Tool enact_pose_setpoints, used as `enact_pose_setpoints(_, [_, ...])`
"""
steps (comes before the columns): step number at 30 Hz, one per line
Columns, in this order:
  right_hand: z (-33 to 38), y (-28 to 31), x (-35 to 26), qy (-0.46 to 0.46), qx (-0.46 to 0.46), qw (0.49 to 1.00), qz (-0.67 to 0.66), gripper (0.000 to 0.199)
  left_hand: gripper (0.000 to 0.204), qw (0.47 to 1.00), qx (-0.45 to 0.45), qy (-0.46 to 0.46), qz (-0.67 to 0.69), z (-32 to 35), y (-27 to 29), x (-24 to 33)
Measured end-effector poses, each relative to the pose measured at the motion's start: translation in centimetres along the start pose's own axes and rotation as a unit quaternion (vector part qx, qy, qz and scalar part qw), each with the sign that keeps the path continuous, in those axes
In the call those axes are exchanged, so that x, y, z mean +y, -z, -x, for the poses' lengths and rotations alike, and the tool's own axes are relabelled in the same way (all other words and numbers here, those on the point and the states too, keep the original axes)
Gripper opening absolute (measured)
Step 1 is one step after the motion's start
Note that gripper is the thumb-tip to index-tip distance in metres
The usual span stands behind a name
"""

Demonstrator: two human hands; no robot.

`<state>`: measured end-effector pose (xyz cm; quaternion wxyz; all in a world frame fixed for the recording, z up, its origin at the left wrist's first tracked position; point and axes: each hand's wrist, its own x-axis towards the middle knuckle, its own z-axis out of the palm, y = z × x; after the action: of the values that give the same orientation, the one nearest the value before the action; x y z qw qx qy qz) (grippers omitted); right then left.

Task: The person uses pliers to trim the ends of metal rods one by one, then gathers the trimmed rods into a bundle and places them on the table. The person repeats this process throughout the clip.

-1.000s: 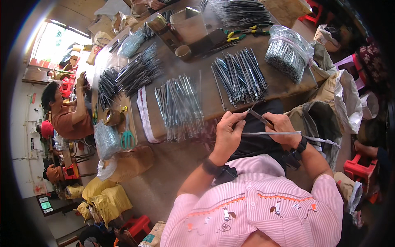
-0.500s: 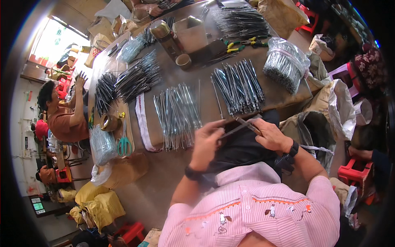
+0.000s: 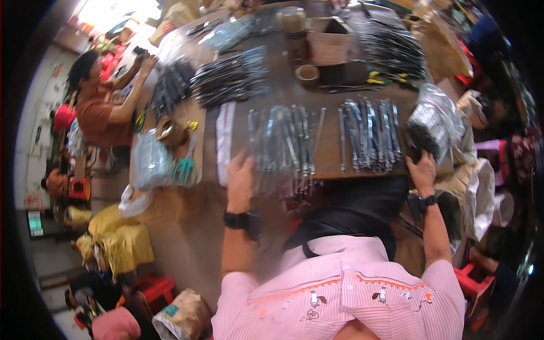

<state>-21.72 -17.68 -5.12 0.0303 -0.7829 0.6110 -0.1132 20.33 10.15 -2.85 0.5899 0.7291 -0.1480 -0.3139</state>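
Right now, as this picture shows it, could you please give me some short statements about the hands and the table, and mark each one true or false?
1. The scissors have teal handles. True.
2. The left hand is holding the scissors. False: it is close to the left pile of strips; blur hides whether it touches them.
3. The right hand is close to the plastic-wrapped bundle. True.
4. The left pile and the right pile of strips overlap. False: a gap lies between them.
5. The right wrist is bare. False: a dark band is around it.
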Motion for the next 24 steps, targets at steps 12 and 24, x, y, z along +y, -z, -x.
enact_pose_setpoints(12, [-2.4,6.1,-14.5,0.548,-0.045,0.829,-0.107,0.053,0.045,0.942,0.04,-0.216,-0.253,-0.2,0.6,-0.3])
enact_pose_setpoints(24, [-5.6,0.0,-29.5,0.787,-0.156,0.589,0.102,0.125,0.072,0.933,-0.017,-0.006,-0.359,-3.3,-1.4,-0.2])
